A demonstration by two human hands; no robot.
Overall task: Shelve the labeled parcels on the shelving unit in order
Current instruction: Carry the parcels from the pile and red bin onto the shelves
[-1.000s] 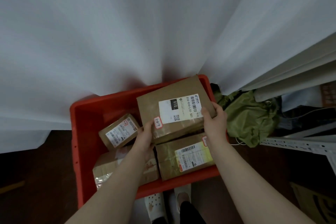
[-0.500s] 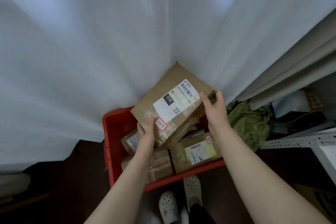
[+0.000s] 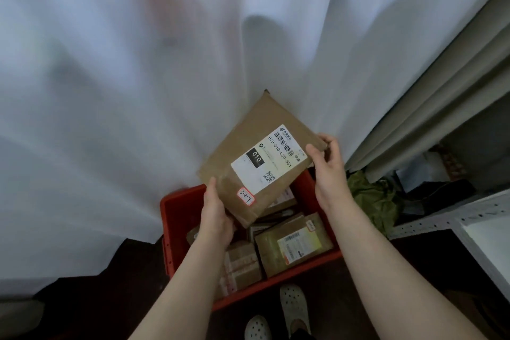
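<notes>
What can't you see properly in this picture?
Head view:
- The shelving unit: only a corner shows; the right edge cuts it off.
- The red crate: several parcels lie hidden under the held parcel and the left hand.
- The white label: its fine print is too small to read.
- The yellow-label parcel: its corner tag is too small to read.

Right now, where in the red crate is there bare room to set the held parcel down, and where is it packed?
Bare red shows in the crate, far-left corner, between its left wall and the left hand. The near and right parts are packed with parcels edge to edge. Outside, dark floor left of the crate lies bare.
</notes>
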